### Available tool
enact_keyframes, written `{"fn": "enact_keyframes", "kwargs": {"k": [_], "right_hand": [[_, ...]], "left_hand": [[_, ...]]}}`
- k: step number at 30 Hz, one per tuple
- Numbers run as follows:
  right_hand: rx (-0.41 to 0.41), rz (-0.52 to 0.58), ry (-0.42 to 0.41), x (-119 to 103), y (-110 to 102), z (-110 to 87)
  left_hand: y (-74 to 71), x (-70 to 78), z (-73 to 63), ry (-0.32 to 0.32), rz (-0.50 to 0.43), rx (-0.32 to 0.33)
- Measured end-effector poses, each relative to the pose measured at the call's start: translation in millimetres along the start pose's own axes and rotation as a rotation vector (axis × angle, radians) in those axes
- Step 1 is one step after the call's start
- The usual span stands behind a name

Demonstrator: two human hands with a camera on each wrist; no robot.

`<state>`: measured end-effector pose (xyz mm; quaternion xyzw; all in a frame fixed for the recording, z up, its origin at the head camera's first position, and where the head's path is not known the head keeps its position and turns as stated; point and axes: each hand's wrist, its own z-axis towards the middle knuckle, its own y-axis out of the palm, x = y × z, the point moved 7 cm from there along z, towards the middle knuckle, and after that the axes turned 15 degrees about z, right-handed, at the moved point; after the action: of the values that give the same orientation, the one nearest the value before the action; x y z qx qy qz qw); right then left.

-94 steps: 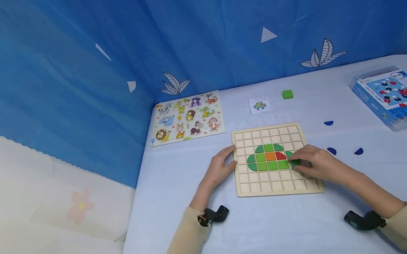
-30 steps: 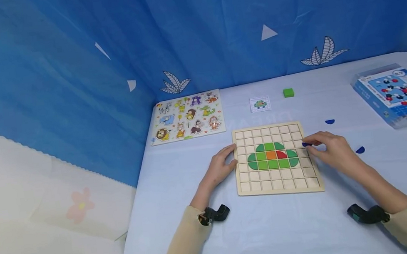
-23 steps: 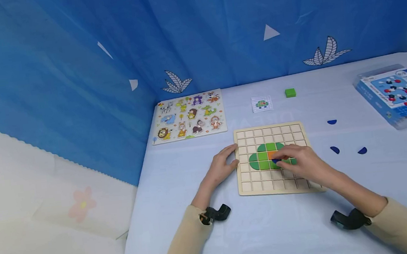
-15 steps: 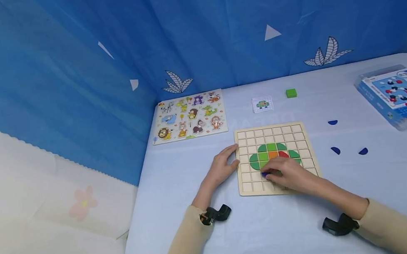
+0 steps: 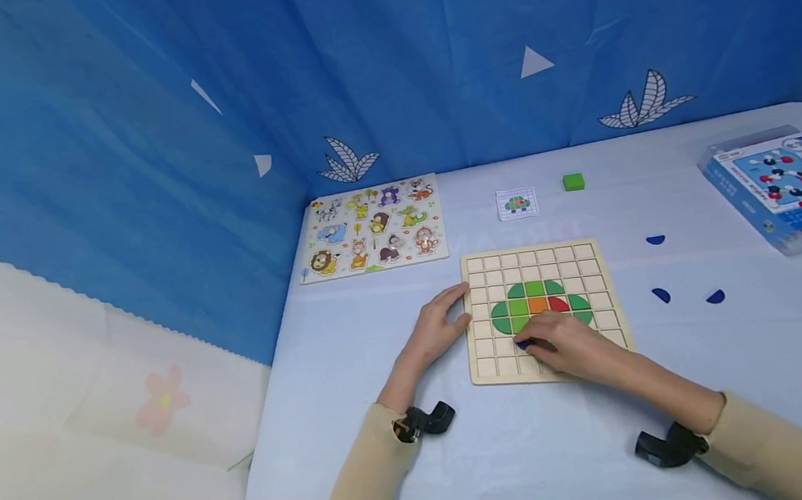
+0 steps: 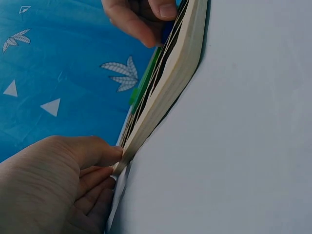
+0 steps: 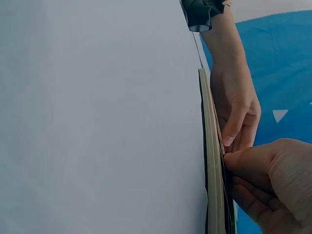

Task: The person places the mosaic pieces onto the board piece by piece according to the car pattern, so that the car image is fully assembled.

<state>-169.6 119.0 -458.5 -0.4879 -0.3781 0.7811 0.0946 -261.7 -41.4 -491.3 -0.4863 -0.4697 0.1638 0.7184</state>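
A square wooden grid board point(image 5: 573, 257) lies on the table with green, orange and red pieces set in its middle. On its left edge rests my left hand point(image 5: 431, 334), thumb and fingertips touching the rim with fingers relaxed. My right hand point(image 5: 567, 341) is over the lower part of the board and pinches a dark blue piece point(image 5: 523, 344) in a cell under the green row. The fingers cover most of that piece; its flat-and-round shape is only partly visible. In the left wrist view the board's side point(image 6: 165, 92) shows edge-on, with the pinching fingers above.
Three dark blue half-circle pieces, one of them nearer point(image 5: 662, 295), lie right of the board. Behind it are a small pattern card point(image 5: 517, 204) and a green block point(image 5: 573, 182). An animal puzzle point(image 5: 372, 228) stands back left, a blue box point(image 5: 787, 185) back right.
My right hand left the green pieces, took a dark blue piece from the right side and carried it left to the cell below the green row. My left hand has stayed at the board's edge.
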Motion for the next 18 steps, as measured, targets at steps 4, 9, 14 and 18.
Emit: {"fn": "enact_keyframes", "kwargs": {"k": [4,9,14,18], "right_hand": [[0.004,-0.007,-0.022,-1.8,-0.3,-0.8],[0.016,0.000,-0.047,-4.7,-0.7,-1.0],[0.024,0.001,-0.064,-6.6,0.5,-1.9],[0.023,0.008,-0.062,-8.6,0.6,-2.9]], "left_hand": [[0.0,0.0,-0.2,0.001,0.006,0.002],[0.3,0.3,-0.3,0.000,0.014,0.002],[-0.3,0.8,-0.5,0.002,0.015,0.002],[-0.1,0.8,-0.8,0.001,0.007,0.001]]}}
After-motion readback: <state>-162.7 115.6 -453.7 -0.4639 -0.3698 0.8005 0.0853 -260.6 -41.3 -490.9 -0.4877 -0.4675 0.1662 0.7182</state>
